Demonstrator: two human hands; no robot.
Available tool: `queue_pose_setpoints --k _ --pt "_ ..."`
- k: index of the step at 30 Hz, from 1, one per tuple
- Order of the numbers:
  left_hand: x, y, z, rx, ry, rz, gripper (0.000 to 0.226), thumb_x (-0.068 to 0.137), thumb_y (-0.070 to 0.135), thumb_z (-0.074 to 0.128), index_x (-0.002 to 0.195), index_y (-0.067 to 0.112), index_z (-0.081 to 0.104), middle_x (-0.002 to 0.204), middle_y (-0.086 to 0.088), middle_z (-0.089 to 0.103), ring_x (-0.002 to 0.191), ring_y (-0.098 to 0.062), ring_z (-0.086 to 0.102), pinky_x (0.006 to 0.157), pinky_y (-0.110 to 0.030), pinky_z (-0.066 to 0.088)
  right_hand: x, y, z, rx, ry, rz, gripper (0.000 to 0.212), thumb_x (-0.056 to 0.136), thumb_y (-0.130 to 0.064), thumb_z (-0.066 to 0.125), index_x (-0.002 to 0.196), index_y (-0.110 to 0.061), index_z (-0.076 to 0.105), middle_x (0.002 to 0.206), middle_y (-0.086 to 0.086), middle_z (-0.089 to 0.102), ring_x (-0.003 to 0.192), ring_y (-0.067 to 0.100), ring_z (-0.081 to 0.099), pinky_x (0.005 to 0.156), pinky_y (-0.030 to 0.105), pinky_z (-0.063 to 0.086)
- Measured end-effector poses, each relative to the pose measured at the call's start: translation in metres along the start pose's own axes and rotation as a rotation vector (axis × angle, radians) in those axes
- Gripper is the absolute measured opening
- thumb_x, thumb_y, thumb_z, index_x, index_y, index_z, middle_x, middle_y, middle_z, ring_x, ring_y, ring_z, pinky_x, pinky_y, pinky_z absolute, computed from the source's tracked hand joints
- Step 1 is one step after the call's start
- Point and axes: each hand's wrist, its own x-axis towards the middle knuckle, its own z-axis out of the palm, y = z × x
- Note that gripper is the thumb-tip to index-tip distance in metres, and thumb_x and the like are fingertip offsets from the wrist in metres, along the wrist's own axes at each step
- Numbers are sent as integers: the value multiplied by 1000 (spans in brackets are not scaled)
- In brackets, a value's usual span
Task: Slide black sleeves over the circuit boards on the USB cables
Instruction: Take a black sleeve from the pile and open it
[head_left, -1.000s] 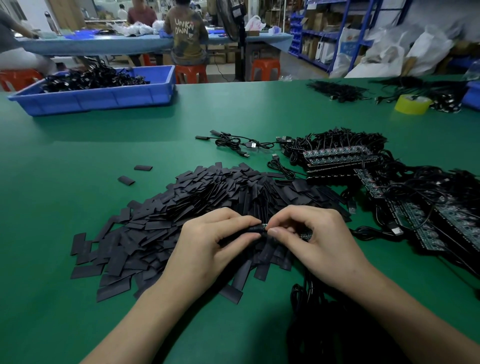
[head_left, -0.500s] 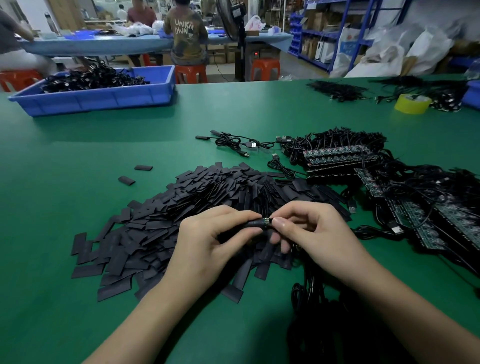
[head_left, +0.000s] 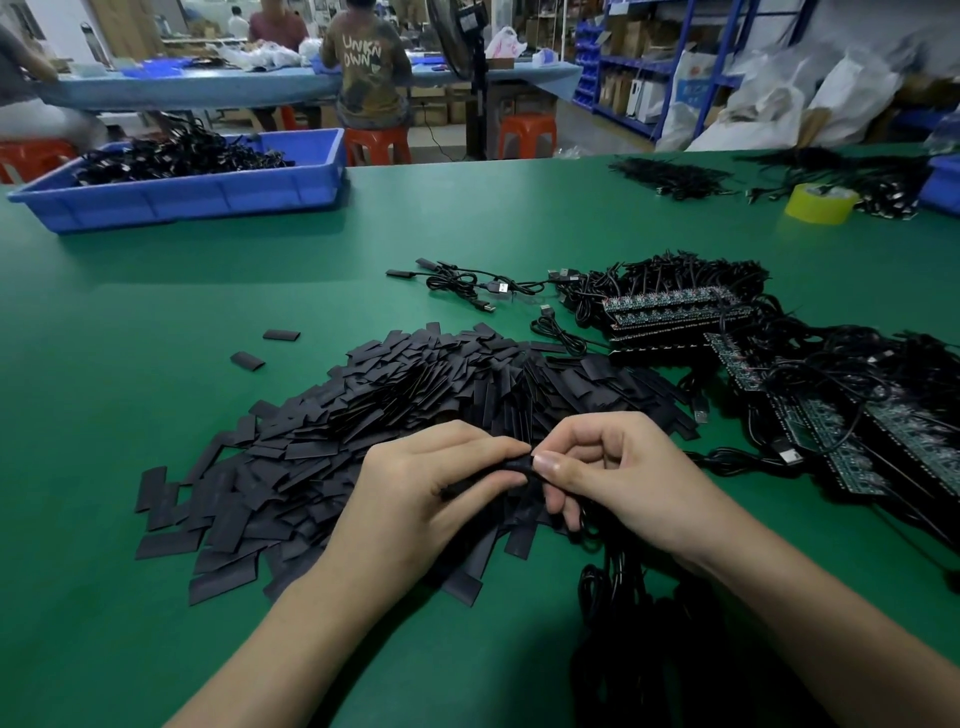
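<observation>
Sleeve (head_left: 491, 472) in hand: black, held roughly level just above the pile of loose sleeves (head_left: 395, 410), between both hands, toward the near side of the green surface (head_left: 208, 291).

Left hand (head_left: 415, 499): grip closed, thumb and forefinger pinching the sleeve along its length.

Right hand (head_left: 628, 483): grip also closed, thumb and forefinger pinching at the sleeve's right end. Its lower fingers curl round the cable (head_left: 615, 577), which drops to a dark coil near the front edge.

I see no circuit board at the joint. I judge it is inside the sleeve or behind the fingertips, but I cannot tell which.

Risks from here, as I read them:
- Off-centre fit. With the board hidden, seating goes by feel, so a push too short or too long leaves one end bare.
- Snag. The sleeve looks flat, so its mouth may pinch shut on a board corner. Forcing it could strain the joint where cable meets board.
- Tangle. The coil lies beside more cables, so a tug may drag neighbours or the stacked bare boards (head_left: 675, 306).
- Mix-up. It is black on black, and a finished piece set down on the pile would be hard to find.
</observation>
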Motion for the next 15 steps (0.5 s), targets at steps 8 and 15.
queue_pose_setpoints --k 8,15 --pt "5 7 -4 -26 228 -240 27 78 30 84 101 18 80 91 12 75 84 -4 71 80 -13 51 2 4 1 -31 134 -110 12 96 -18 67 87 -19 74 74 8 75 58 16 67 61 25 54" --pt "3 9 2 -172 272 -428 15 80 32 77 93 25 80 87 18 77 85 -3 73 79 -17 55 0 1 -1 63 111 -114 9 97 -13 69 91 -15 75 81 12 77 66 26 74 64 24 56"
